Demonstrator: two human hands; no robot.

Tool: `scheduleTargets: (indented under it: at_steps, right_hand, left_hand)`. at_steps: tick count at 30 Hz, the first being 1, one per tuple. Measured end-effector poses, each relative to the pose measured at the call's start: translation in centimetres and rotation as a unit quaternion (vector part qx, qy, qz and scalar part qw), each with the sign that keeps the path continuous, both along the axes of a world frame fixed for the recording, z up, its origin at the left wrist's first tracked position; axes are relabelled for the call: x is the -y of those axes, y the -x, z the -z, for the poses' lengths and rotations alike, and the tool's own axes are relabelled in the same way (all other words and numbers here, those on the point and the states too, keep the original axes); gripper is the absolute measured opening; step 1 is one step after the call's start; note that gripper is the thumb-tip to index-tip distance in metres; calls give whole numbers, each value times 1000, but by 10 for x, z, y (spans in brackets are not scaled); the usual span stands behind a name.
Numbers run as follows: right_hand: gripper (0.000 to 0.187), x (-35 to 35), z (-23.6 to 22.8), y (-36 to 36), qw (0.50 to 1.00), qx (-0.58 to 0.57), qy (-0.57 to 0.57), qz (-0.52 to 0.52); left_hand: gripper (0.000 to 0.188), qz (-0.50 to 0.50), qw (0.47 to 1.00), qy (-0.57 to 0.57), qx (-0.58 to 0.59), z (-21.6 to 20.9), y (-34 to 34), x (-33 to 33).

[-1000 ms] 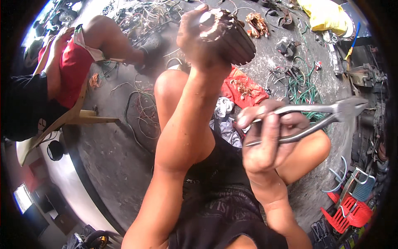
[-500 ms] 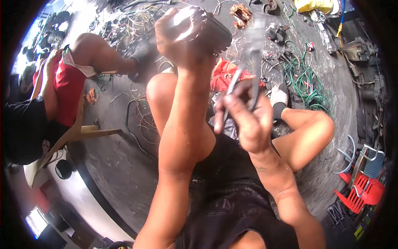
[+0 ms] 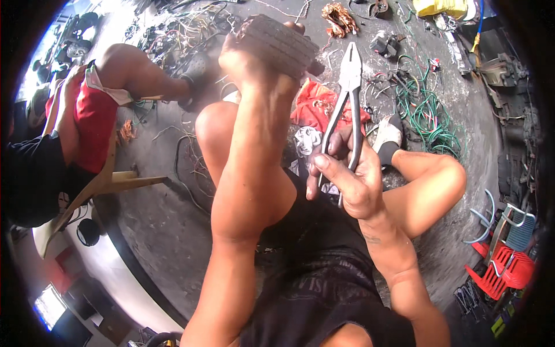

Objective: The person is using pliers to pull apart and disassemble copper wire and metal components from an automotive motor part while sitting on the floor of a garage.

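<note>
My left hand point(image 3: 251, 61) is raised high and grips a grey ribbed cylindrical block point(image 3: 280, 43) from below. My right hand point(image 3: 347, 179) holds a pair of metal pliers point(image 3: 347, 92) by the handles, jaws pointing up toward the block, a short gap apart from it. My bent knees and black shorts fill the space below both hands.
Another person in red shorts point(image 3: 87, 121) sits on a wooden chair point(image 3: 98, 185) at the left. A red cloth point(image 3: 315, 101), a green wire coil point(image 3: 430, 115), tangled wires point(image 3: 191, 29) and a copper coil point(image 3: 338, 17) litter the concrete floor. Red plastic chairs point(image 3: 500, 269) stand at the right.
My right hand has swung the pliers from pointing sideways right to pointing upward near the block. The view has tilted and the left hand stays raised with the block.
</note>
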State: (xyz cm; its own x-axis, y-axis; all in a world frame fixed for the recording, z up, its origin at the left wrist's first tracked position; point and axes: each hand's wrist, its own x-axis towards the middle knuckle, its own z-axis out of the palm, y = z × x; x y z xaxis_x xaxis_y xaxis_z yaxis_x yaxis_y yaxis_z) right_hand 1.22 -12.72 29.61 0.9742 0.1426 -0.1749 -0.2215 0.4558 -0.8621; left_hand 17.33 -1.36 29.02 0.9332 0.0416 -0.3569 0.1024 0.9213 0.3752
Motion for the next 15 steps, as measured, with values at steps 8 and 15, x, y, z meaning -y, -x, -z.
scheduleTargets:
  at_steps: [8,15]
  right_hand:
    - [18,7,-3,6,998,38,-18,44]
    - [19,14,0,10,998,49,-16,-22]
  left_hand:
    - [62,-12,1000,24,1,13,-2,15]
    - [60,8,997,67,31,18,1,19]
